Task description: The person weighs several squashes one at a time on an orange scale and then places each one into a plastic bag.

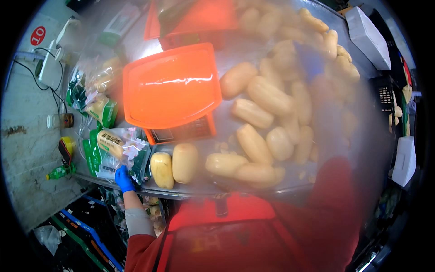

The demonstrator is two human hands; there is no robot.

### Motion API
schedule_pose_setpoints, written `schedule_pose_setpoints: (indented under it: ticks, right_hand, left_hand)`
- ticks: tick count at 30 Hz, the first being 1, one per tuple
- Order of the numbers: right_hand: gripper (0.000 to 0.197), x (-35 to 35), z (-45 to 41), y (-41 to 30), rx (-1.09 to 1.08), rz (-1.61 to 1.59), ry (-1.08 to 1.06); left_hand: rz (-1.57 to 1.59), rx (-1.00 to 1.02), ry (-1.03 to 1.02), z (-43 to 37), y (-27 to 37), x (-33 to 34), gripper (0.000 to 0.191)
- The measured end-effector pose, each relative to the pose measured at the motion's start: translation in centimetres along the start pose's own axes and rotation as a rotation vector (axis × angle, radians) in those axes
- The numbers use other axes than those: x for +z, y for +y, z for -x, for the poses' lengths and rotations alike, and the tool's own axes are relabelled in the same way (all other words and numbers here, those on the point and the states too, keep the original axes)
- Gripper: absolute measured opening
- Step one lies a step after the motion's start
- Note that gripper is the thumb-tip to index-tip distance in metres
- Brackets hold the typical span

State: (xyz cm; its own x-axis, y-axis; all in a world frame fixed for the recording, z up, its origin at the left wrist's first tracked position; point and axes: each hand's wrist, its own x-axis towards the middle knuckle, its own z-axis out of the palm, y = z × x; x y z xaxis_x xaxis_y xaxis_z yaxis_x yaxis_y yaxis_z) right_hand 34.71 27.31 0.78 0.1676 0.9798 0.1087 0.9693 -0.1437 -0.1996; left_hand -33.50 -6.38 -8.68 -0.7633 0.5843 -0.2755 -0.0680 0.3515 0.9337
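My left hand (pixel 124 179), in a blue glove, is at the near edge of a printed plastic bag (pixel 102 149) that lies flat with a pale lotus root section (pixel 110 144) in or on it. Whether its fingers pinch the film is unclear. My right hand (pixel 309 63) shows as a blurred blue glove over the heap of peeled lotus root sections (pixel 270 95); its grip cannot be made out. Between the hands stands an orange weighing scale (pixel 171 85) with a bare pan. Two thick root sections (pixel 185 163) sit side by side just below it.
Filled bags (pixel 103 108) lie at the left of the metal table (pixel 190 195). Behind the scale is another orange scale or tray (pixel 200 20). A green bottle (pixel 60 172) and a jar (pixel 56 121) stand by the wall. White foam boxes (pixel 368 37) and a black crate (pixel 382 95) are at right.
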Motion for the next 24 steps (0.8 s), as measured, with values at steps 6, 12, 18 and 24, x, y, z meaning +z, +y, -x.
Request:
schedule_pose_setpoints:
  ticks: [6, 12, 18, 24]
  right_hand:
    - [0.038, 3.9, -9.9, 3.8, -0.042, -0.292, 0.33]
    - [0.046, 6.1, -17.6, 5.5, -0.066, -0.156, 0.325]
    - [0.051, 7.9, -20.2, 6.8, 0.057, -0.018, -0.002]
    - [0.043, 6.8, -15.9, 7.0, -0.173, -0.28, 0.195]
  left_hand:
    - [-0.027, -0.033, 0.038, 0.7, 2.0, 1.6, 0.008]
    - [-0.034, -0.046, 0.064, 0.1, 1.5, 0.7, 0.012]
    - [-0.052, -0.076, 0.112, 0.1, 1.3, 0.4, 0.012]
    - [-0.094, -0.062, 0.155, -0.4, 0.4, -0.3, 0.01]
